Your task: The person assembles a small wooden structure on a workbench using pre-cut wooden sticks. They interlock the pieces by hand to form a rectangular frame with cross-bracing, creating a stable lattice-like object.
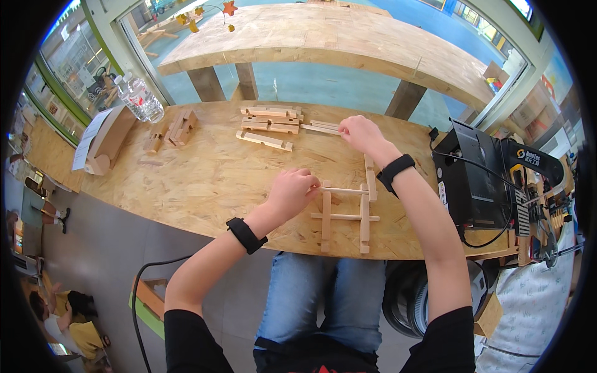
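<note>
On the tabletop in front of me lies a small wooden frame of notched bars crossed by thin dowels. My left hand is closed, its fingertips at the frame's upper left corner, where a dowel meets a bar; the exact grip is partly hidden. Farther off, my right hand pinches the right end of one of several thin wooden sticks. Left of these sticks lie several notched wooden bars in a group. One more notched bar rests at the frame's upper right, below my right wrist.
Wooden blocks, a curved wooden piece and clear plastic bottles stand at the left of the workbench. A black machine with cables occupies the right end. Beyond the window frame stands another wooden table.
</note>
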Action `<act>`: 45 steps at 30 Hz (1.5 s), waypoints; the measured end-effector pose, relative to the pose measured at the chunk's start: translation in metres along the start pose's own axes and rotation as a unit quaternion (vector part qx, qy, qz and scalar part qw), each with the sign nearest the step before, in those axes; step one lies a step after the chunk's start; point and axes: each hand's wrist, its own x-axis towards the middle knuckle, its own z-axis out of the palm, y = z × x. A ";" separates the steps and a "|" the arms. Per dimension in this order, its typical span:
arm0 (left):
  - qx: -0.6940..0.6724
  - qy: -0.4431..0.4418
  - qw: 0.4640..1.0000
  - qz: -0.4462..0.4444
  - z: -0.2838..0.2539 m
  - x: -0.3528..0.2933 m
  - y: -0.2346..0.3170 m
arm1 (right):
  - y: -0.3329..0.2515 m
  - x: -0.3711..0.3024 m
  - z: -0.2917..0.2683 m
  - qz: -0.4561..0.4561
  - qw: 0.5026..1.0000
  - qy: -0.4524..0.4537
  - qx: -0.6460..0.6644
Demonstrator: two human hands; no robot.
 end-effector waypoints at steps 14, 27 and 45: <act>-0.060 0.048 0.996 -0.055 -0.011 -0.016 -0.026 | -0.109 0.059 0.063 -0.093 0.994 -0.057 -0.022; -0.511 0.118 0.813 -0.254 -0.049 0.011 -0.033 | -0.083 -0.039 -0.015 0.017 0.887 -0.201 0.416; -0.430 0.057 0.877 -0.208 -0.046 0.027 0.024 | -0.078 -0.085 -0.038 0.046 0.862 -0.145 0.484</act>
